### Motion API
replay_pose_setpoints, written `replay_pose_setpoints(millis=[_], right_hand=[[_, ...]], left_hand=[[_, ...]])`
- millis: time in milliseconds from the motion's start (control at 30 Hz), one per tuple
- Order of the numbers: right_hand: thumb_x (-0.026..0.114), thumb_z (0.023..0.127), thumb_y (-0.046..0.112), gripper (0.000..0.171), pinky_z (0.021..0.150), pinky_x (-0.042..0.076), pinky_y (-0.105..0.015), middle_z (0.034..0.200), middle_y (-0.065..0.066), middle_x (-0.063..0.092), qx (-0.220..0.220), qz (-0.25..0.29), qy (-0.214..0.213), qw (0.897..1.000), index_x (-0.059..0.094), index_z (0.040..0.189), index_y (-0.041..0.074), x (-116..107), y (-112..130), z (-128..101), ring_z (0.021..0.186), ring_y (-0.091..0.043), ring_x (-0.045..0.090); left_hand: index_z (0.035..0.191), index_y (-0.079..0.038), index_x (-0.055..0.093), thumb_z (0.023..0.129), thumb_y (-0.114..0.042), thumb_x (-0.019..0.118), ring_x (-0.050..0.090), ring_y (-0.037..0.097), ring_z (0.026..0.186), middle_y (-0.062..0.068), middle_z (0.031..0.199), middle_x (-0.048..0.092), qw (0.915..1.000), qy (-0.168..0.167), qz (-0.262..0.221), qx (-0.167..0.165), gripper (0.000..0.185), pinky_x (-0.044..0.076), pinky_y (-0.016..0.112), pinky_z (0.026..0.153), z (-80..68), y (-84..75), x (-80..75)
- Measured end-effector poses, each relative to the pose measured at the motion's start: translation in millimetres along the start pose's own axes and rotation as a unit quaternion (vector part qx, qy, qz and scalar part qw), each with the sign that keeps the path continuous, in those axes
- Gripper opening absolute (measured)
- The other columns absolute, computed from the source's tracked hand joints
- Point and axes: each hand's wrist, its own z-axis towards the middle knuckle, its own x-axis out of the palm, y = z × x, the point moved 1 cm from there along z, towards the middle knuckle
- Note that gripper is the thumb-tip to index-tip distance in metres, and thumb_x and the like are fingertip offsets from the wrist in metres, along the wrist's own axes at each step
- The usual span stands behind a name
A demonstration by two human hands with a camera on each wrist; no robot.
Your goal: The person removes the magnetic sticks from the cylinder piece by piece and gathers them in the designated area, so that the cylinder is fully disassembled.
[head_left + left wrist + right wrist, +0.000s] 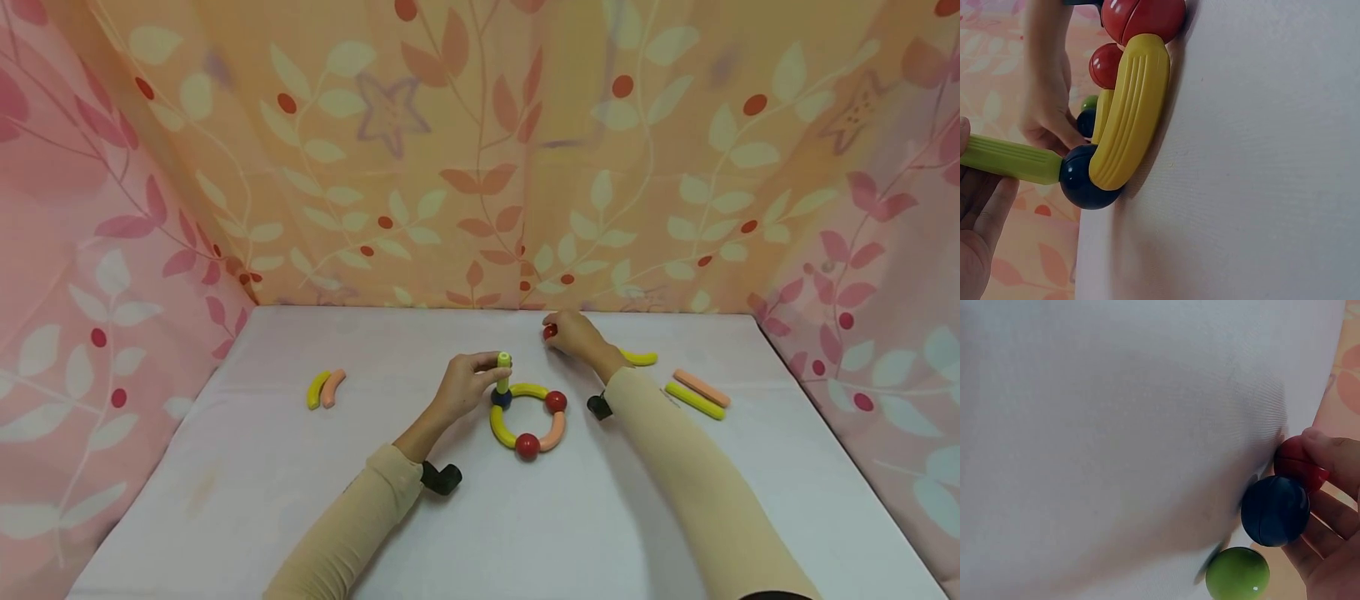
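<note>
On the table lies a ring of curved sticks and balls: a yellow curved stick (1132, 115), a pink one (553, 433), red balls (527, 447) and a dark blue ball (501, 399). My left hand (467, 385) holds a light green straight stick (503, 372), which stands upright on that blue ball. Farther back, my right hand (577, 336) pinches a loose red ball (1297, 464) between thumb and fingers, low at the tabletop. Beside it in the right wrist view are another blue ball (1275, 511) and a green ball (1238, 575), both outside the grip.
At the left lie a yellow curved stick (318, 390) and a pink curved stick (333, 388). To the right are straight sticks, one yellow-green (695, 402) and one pink (701, 387). A yellow curved piece (642, 359) shows behind my right wrist. Patterned curtains (480, 167) border the table.
</note>
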Motion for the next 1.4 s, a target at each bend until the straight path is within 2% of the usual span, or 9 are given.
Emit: replay_pose_setpoints(millis=[133,400,567,700,867,1033,1233,1400], right_hand=[[0.069,0.088,0.011,0.038,0.094,0.051,-0.044,0.115,-0.018,0.066,0.001,-0.002,0.0,1.0,0.063,0.124,0.0,-2,3,-1,0.098,-0.029,0.059],[0.069,0.089,0.013,0.043,0.097,0.05,-0.047,0.125,-0.019,0.063,0.007,0.01,0.008,1.0,0.06,0.129,0.0,-11,7,-11,0.106,-0.031,0.059],[0.071,0.089,0.016,0.046,0.099,0.048,-0.051,0.128,-0.021,0.061,-0.027,0.027,-0.009,0.999,0.059,0.13,0.0,-21,15,-23,0.117,-0.037,0.057],[0.072,0.088,0.015,0.043,0.099,0.048,-0.052,0.126,-0.021,0.064,-0.055,0.068,-0.031,0.996,0.062,0.126,0.001,-27,26,-37,0.117,-0.038,0.058],[0.073,0.087,0.016,0.04,0.096,0.051,-0.049,0.121,-0.018,0.067,-0.075,0.129,-0.05,0.988,0.065,0.124,0.003,-30,39,-53,0.11,-0.036,0.062],[0.074,0.087,0.017,0.039,0.094,0.054,-0.046,0.12,-0.015,0.067,-0.089,0.197,-0.057,0.975,0.066,0.123,0.005,-29,53,-69,0.106,-0.033,0.063],[0.072,0.088,0.019,0.036,0.092,0.055,-0.042,0.118,-0.015,0.067,-0.102,0.266,-0.045,0.958,0.066,0.121,0.005,-23,66,-83,0.106,-0.028,0.064],[0.071,0.089,0.019,0.034,0.095,0.053,-0.044,0.118,-0.018,0.067,-0.11,0.296,-0.031,0.948,0.067,0.119,0.004,-16,75,-87,0.107,-0.028,0.064]], left_hand=[[0.116,-0.004,0.07,0.09,-0.02,0.07,0.07,0.021,0.098,0.01,0.106,0.074,1.0,-0.003,-0.002,-0.003,0.031,0.057,0.032,0.088,-0.5,-0.4,-0.2],[0.116,-0.004,0.07,0.09,-0.022,0.07,0.069,0.021,0.097,0.01,0.106,0.074,1.0,0.0,0.006,-0.003,0.032,0.057,0.032,0.089,-2.3,-2.7,-0.2],[0.117,-0.004,0.07,0.09,-0.022,0.069,0.069,0.02,0.098,0.009,0.107,0.074,0.9999,0.004,0.008,-0.009,0.032,0.057,0.032,0.089,-2.5,-3.7,-0.5],[0.118,-0.005,0.07,0.09,-0.022,0.069,0.069,0.02,0.098,0.009,0.108,0.074,0.9998,0.006,0.003,-0.017,0.032,0.057,0.032,0.089,-1.9,-1.8,-0.4],[0.118,-0.005,0.069,0.09,-0.022,0.07,0.069,0.02,0.099,0.009,0.109,0.073,0.9996,0.011,-0.008,-0.023,0.032,0.056,0.033,0.09,-0.8,0.0,-0.6],[0.118,-0.005,0.069,0.09,-0.024,0.07,0.069,0.021,0.101,0.009,0.11,0.073,0.9994,0.017,-0.004,-0.03,0.033,0.056,0.034,0.091,0.6,1.8,-1.4],[0.119,-0.004,0.069,0.092,-0.027,0.068,0.068,0.023,0.104,0.01,0.111,0.073,0.9989,0.025,0.016,-0.037,0.035,0.055,0.037,0.093,-0.6,0.9,-3.3],[0.118,-0.004,0.07,0.092,-0.025,0.067,0.068,0.023,0.103,0.01,0.11,0.073,0.9985,0.034,0.028,-0.034,0.033,0.055,0.038,0.093,-0.6,-0.1,-5.4]])
